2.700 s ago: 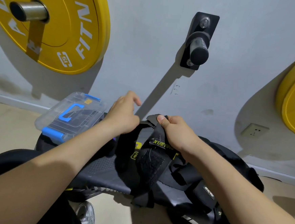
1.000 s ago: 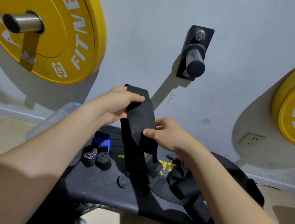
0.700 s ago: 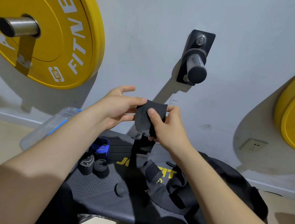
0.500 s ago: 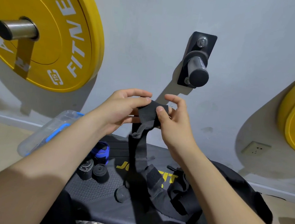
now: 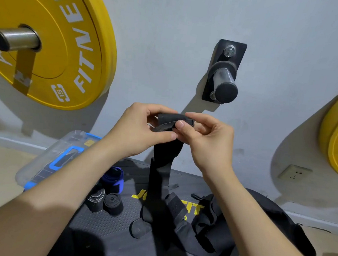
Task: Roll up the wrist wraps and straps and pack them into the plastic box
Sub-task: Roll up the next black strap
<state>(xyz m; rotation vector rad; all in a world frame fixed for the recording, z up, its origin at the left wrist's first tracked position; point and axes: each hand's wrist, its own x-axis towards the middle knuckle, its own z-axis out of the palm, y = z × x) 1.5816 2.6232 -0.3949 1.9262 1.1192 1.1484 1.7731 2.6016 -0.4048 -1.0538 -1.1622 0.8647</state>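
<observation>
a second ago that end stood flat and upright. now you've turned it over on itself, and the loose fold from half a second back is a tighter little coil between your hands. your left hand (image 5: 137,129) pinches the near side of the black strap (image 5: 164,164) between thumb and forefinger, with the fingers curled over the top of the coil. your right hand (image 5: 209,145) pinches the other side: the thumb presses the front of the coil, the forefinger hooks over it, and the other fingers curl loosely behind. both hands are up in front of the wall, above the bench pad (image 5: 104,221).

the strap is barely started: a short, flattened coil at the top, then a long tail hanging straight down to the pad. its lower end runs into the loose black straps (image 5: 206,227) heaped to your right. on your left a blue roll (image 5: 112,179) and two black rolls (image 5: 113,203) sit close together on the pad. just beyond them is the plastic box (image 5: 60,155), clear with blue fittings, lid on, tilted at the pad's left end and partly behind your left forearm.
</observation>
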